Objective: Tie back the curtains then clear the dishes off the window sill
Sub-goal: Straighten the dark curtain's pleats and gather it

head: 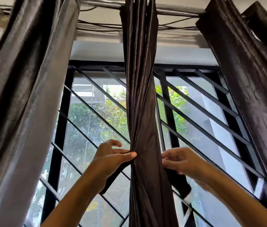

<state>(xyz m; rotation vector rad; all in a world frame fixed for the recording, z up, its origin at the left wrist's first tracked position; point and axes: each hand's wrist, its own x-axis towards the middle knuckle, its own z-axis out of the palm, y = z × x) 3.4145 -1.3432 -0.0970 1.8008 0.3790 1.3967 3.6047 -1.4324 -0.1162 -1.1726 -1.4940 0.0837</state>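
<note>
Hanging at the centre, running from 12 o'clock down to 6 o'clock: the middle curtain [141,99], dark brown, gathered and twisted into one rope-like bundle. Pressed against its 9 o'clock edge, the left hand [111,158], thumb and fingers [130,155] pinching the fabric together with one end of a dark tie-back strap [113,179] that trails down toward 7 o'clock. At the bundle's 3 o'clock edge, the right hand [181,161], fingers curled and gripping the strap's other end, which hangs toward 5 o'clock. Flanking at 9 o'clock and 2 o'clock: the left curtain [19,99] and the right curtain [250,76], both bunched. Behind, a window grille [199,104] of black slanted bars. Above, a silver curtain rod [175,9].
</note>
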